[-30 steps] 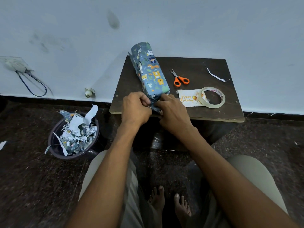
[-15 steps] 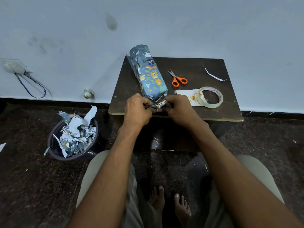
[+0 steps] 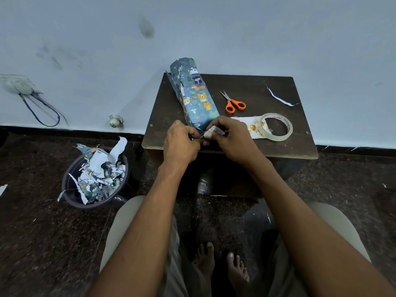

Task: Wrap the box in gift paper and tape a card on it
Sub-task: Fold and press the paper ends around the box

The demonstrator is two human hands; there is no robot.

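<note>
The long box wrapped in blue animal-print gift paper (image 3: 196, 97) lies at centre frame on the dark wooden table (image 3: 257, 86), its long axis running from the wall down to the near edge, where both hands meet it. The left hand (image 3: 182, 142) and right hand (image 3: 232, 136) pinch the crumpled loose paper at that near end, about equally close. Just right lie the white card (image 3: 246, 125), the glossy clear tape roll (image 3: 275, 127) and the orange-handled scissors (image 3: 233, 102).

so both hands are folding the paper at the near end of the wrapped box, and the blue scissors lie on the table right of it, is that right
Nearly. The scissors have orange handles, not blue, as the head view shows. The rest holds: the left hand and right hand pinch the paper at the near end of the wrapped box, and the scissors lie on the table right of it.
</note>
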